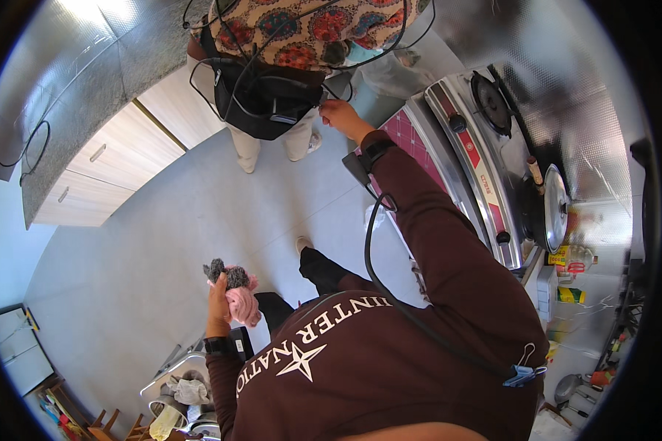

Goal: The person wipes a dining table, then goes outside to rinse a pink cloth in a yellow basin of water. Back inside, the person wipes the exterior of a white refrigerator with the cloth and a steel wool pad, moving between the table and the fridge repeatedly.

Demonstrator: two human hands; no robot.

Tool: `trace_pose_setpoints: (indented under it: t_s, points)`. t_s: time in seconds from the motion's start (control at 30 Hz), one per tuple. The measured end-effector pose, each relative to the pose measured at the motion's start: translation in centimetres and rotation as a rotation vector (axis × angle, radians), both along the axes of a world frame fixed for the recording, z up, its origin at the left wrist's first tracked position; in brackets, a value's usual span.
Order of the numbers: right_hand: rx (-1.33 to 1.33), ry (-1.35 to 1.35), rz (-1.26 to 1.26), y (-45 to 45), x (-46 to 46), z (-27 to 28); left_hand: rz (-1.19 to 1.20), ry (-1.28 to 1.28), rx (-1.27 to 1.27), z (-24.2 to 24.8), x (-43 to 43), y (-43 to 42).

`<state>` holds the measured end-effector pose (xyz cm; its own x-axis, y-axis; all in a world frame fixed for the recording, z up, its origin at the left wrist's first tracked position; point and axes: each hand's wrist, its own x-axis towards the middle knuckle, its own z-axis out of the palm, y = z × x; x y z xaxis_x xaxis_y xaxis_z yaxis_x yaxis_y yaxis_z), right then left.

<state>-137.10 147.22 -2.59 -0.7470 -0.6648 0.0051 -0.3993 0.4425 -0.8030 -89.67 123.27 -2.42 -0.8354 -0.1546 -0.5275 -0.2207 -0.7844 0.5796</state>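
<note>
My left hand (218, 311) holds a bundle of a pink cloth (243, 304) and a fuzzy dark grey cloth (233, 275) above the floor. My right hand (343, 118) is stretched forward, its fingers bent together at the right edge of a black waist bag (265, 105). Another person in a patterned top (303, 33) wears that bag. Whether my fingertips grip part of the bag or only touch it is too small to tell. Black cables (243, 71) hang around the bag. Both my wrists carry black bands, and a cable (368, 248) runs along my right arm.
To the right is a gas stove (485, 176) with a lidded pan (554, 209) and an oil bottle (579, 259) nearby. Wooden-fronted cabinets (110, 149) under a grey counter (88, 105) line the left. Pots and a plastic bag (190, 390) sit on a small table at lower left.
</note>
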Motion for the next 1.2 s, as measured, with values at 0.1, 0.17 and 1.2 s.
trace_pose_setpoints:
  t_s: [0.1, 0.17, 1.2]
  points:
    - [0.110, 0.223, -0.094, -2.0, 2.1, 1.3, 0.003, 0.027, -0.019, -0.3, 0.0, -0.6]
    - [0.033, 0.032, -0.209, -3.6, 4.8, 2.7, 0.016, 0.073, 0.001, -0.5, 0.6, -1.1]
    - [0.035, -0.757, -0.263, -17.4, 23.1, 1.3, 0.406, 0.046, 0.044, 1.1, 20.7, -21.8]
